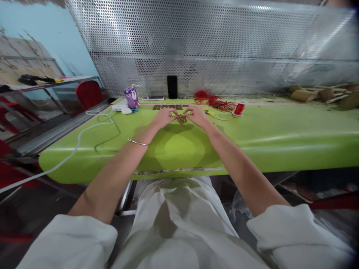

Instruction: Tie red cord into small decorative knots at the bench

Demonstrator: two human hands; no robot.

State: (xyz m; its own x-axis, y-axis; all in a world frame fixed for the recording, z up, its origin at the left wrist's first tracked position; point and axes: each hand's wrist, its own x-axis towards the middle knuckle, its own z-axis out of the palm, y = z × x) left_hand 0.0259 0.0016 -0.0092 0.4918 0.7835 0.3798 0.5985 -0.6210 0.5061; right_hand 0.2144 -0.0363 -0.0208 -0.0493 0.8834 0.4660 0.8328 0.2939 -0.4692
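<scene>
Over the green-covered table, my left hand [165, 118] and my right hand [196, 117] meet, thumbs and forefingers pinched together. Between the fingertips is a small brownish-gold ornament [182, 119] made of round, coin-like pieces, with both hands gripping its edges. A hint of red shows at the fingers, too small to make out. Just behind my hands lie rows of dark, flat, round pieces [159, 107], partly covered by my left hand. To the right of my right hand are tangled red cords [215, 102] and a spool of red thread [240, 108].
A purple drink carton [131, 98] with a straw stands at left, near a white device [121, 108] and its trailing cable [79, 140]. A black phone [172, 87] leans on the perforated metal panel [224, 48]. Wooden mallet-like pieces [304, 95] lie far right.
</scene>
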